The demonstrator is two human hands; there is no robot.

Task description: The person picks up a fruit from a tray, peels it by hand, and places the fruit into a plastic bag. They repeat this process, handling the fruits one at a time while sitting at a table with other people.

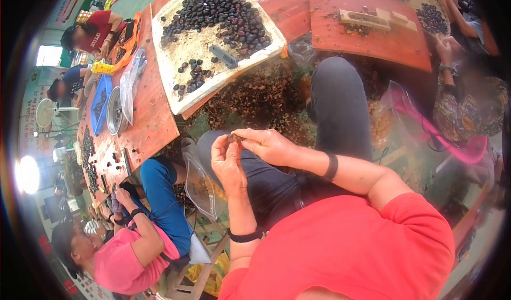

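My left hand (230,167) is raised over my lap with its fingers closed in a pinch. Between its fingertips is a small brown nut (233,138), partly hidden by the fingers. My right hand (270,146) comes in from the right, and its thumb and forefinger press on the same nut. Ahead of both hands stands a white foam tray (178,107) with many dark, round nuts (223,7) on sandy crumbs. A grey-handled tool (223,56) lies among them.
Brown shell scraps (255,100) cover the floor past my knees. A co-worker in pink (130,260) sits close on my left, by a red table (154,129) with a blue tray (98,103). A wooden block (364,20) lies on the red board (383,50) at right.
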